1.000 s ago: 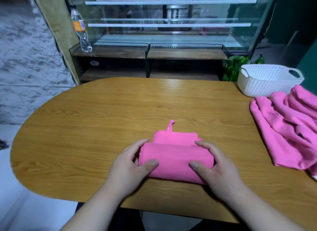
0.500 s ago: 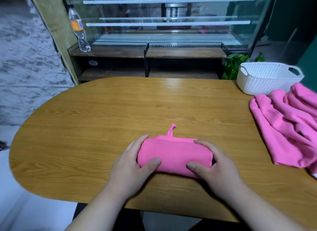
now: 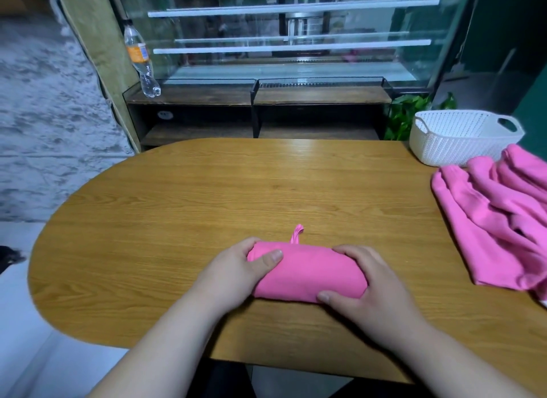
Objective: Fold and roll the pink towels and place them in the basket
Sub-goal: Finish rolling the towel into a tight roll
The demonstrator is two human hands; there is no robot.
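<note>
Pink towel roll (image 3: 307, 272), near the table's (image 3: 177, 205) front edge, looks soft, light and prone to unrolling; left hand (image 3: 236, 276) and right hand (image 3: 376, 297) clasp its 2 ends, likely the best hold.

Left hand (image 3: 233, 276), right hand (image 3: 376, 294) bare; forearms (image 3: 165, 347) bare.

Rolled towel (image 3: 307, 274), between the fingers of the left hand (image 3: 233, 276) and right hand (image 3: 376, 297): pink cloth, matt, smooth where pulled taut.
Table (image 3: 207, 196), under and beyond the fingertips: wood-grain top, smooth, low satin sheen.
Loose towels (image 3: 497, 220), right of the right fingers: same matt pink cloth, creased.
Basket (image 3: 455, 144), beyond those: white plastic, perforated, dull.
Bottle (image 3: 142, 63), far beyond the left fingers: clear glossy plastic.
Display case (image 3: 296, 27): reflective glass.
</note>
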